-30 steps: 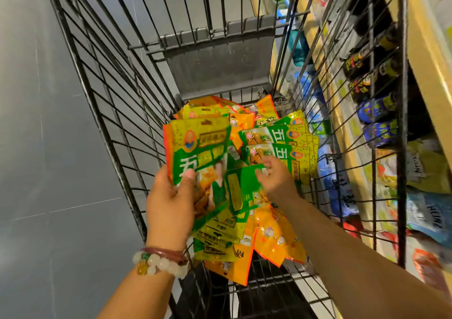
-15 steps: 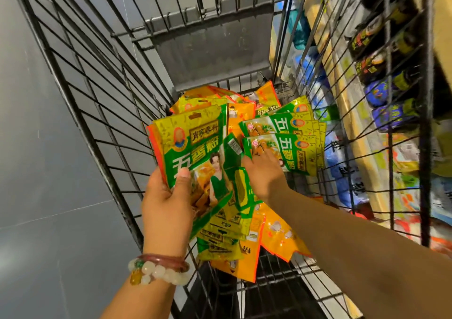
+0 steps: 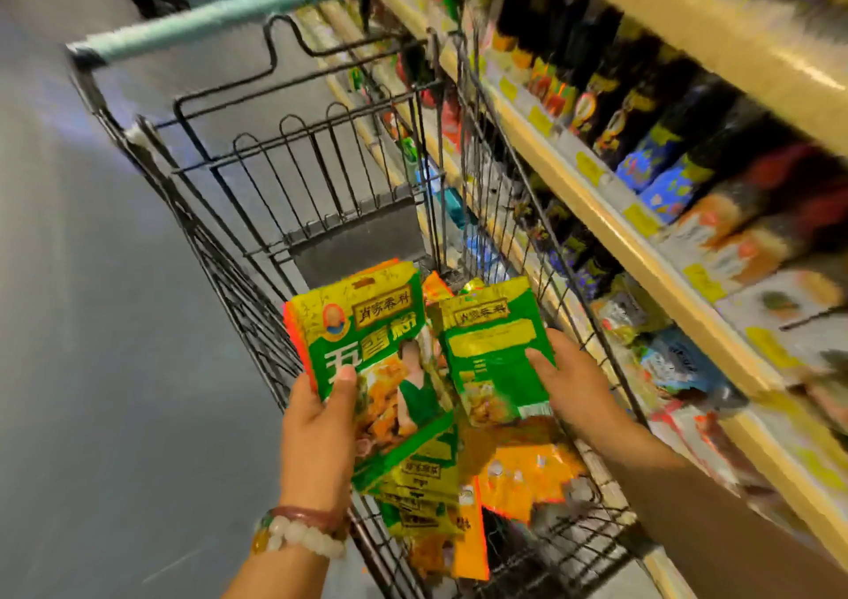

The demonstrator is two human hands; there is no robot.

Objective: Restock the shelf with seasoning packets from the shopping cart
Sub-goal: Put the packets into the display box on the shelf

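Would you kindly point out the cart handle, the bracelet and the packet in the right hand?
cart handle [image 3: 257,13], head view, middle of the teal bar.
bracelet [image 3: 298,535], head view, white beads.
packet [image 3: 498,350], head view, green centre.

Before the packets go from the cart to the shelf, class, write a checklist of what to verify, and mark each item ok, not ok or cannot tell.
1. Left hand grips its stack of green packets, thumb across the front: ok.
2. Right hand holds its green packet: ok.
3. Both loads are lifted above the loose packets in the cart: ok.
4. Shelf stands on the right, beside the cart: ok.
5. A free slot for seasoning packets on the shelf: cannot tell, view blurred.
6. Cart emptied: not ok, packets remain.
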